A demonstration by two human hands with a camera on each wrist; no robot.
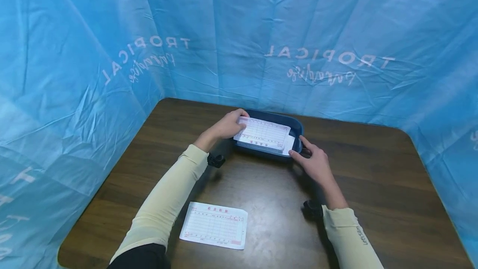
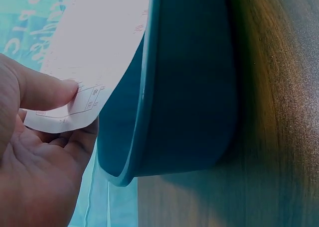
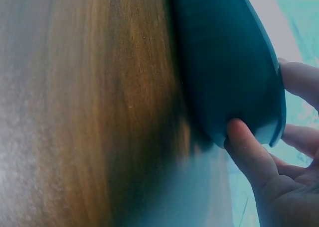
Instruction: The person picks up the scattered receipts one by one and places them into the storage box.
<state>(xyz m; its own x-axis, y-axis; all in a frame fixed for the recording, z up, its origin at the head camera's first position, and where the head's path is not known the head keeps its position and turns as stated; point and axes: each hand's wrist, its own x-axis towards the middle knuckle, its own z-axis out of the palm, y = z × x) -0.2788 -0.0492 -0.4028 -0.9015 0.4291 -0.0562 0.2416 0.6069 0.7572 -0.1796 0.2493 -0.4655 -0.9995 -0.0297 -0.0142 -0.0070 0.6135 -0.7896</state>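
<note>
A dark blue plastic tray (image 1: 298, 124) stands toward the far side of the table. My left hand (image 1: 228, 125) pinches the left end of a white printed form (image 1: 261, 132), thumb on top and fingers beneath, over the tray. In the left wrist view the form (image 2: 102, 33) slants above the tray's rim (image 2: 144, 87). Another white paper (image 1: 289, 146) shows under its right end. My right hand (image 1: 315, 163) grips the tray's near right corner; in the right wrist view the thumb (image 3: 244, 137) presses the outer wall and the fingers lie along the rim.
A second printed form (image 1: 214, 225) lies flat on the brown wooden table (image 1: 373, 169), near the front. Blue printed curtains (image 1: 239, 45) hang behind the table and along both sides.
</note>
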